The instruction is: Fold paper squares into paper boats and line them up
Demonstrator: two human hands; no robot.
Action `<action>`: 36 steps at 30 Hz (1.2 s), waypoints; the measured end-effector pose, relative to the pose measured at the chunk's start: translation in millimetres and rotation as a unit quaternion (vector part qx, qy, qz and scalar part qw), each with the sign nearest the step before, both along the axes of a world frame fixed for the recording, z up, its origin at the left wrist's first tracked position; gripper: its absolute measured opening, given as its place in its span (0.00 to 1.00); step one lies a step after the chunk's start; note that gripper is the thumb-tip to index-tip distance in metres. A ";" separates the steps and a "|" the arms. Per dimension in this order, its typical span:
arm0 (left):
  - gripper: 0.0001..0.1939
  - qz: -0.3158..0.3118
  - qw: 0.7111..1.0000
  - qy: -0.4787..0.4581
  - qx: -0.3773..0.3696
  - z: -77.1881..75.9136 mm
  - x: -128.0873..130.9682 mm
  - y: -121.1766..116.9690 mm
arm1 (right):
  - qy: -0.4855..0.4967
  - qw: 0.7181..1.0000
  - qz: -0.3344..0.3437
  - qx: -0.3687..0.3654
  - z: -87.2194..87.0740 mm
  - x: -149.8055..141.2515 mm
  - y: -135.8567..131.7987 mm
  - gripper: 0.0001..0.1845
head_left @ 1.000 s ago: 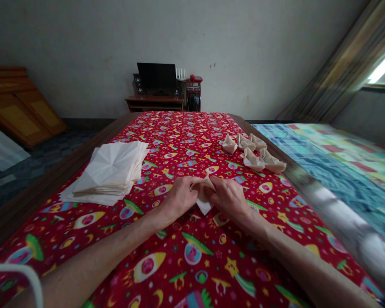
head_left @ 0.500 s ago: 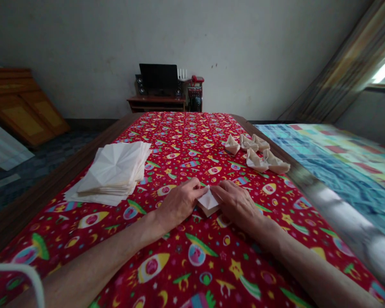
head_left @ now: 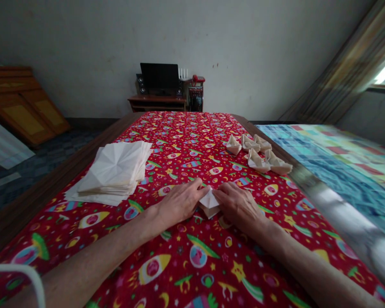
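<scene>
A small white folded paper (head_left: 209, 202) lies on the red patterned cloth in front of me, its top point upward and its layers parted a little at the near edge. My left hand (head_left: 188, 197) pinches its left side near the top, thumb and fingers closed. On the opposite side, my right hand (head_left: 235, 200) grips the paper with bent fingers. Both hands rest low on the cloth, and my palms hide the paper's side corners.
Left of my hands is a stack of creased white paper sheets (head_left: 115, 167). Several folded paper boats (head_left: 258, 160) stand at the right near the table edge (head_left: 321, 192). A red cloth (head_left: 192, 128) covers the table. A white cable (head_left: 35, 278) curves at lower left.
Both hands still hold the folded paper in nearly the same spot. Its near layers have spread slightly apart. The whole view has shifted a little.
</scene>
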State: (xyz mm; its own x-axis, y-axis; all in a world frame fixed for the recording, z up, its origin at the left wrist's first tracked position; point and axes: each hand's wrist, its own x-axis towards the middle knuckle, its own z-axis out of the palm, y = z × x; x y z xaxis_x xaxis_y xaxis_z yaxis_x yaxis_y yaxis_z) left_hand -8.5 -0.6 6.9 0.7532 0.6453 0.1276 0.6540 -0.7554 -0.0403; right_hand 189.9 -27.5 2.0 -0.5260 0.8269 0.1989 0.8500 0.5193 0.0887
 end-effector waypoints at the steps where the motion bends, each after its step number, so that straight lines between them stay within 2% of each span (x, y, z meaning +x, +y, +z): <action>1: 0.23 -0.001 1.000 0.010 0.004 0.1 0.2 0.0 | -0.002 1.000 0.000 0.002 0.0 -0.2 0.0 0.05; 4: 0.28 -0.002 0.999 0.034 0.010 1.4 0.5 0.3 | -0.010 1.000 0.001 0.007 1.1 -1.3 -1.4 0.05; 11: 0.26 -0.004 0.998 0.065 0.010 10.5 2.8 0.5 | -0.039 0.999 0.006 0.000 3.8 -0.5 -4.5 0.05; 16: 0.23 -0.009 0.998 0.065 0.015 9.1 2.0 1.4 | -0.042 0.999 0.007 -0.009 4.0 2.0 -5.7 0.07; 29: 0.13 -0.024 0.999 -0.012 0.022 2.1 -6.2 -2.1 | -0.017 1.000 0.004 -0.024 4.5 3.8 -8.7 0.06; 33: 0.12 -0.039 0.997 -0.061 0.023 -2.1 -5.2 -1.1 | -0.001 0.999 -0.002 -0.038 6.6 4.0 -7.4 0.08; 36: 0.12 -0.015 0.993 -0.116 -0.008 -7.3 -4.6 1.2 | 0.023 0.999 -0.023 -0.029 5.8 5.4 -5.6 0.09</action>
State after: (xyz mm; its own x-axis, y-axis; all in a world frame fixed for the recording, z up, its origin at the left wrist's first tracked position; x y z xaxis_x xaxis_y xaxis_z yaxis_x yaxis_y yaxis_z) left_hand -13.1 0.6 -0.4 0.7239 0.6262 0.2896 0.6210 -0.7743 0.1217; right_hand 195.3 -33.1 7.9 -0.4789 0.8605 0.1735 0.8753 0.4832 0.0194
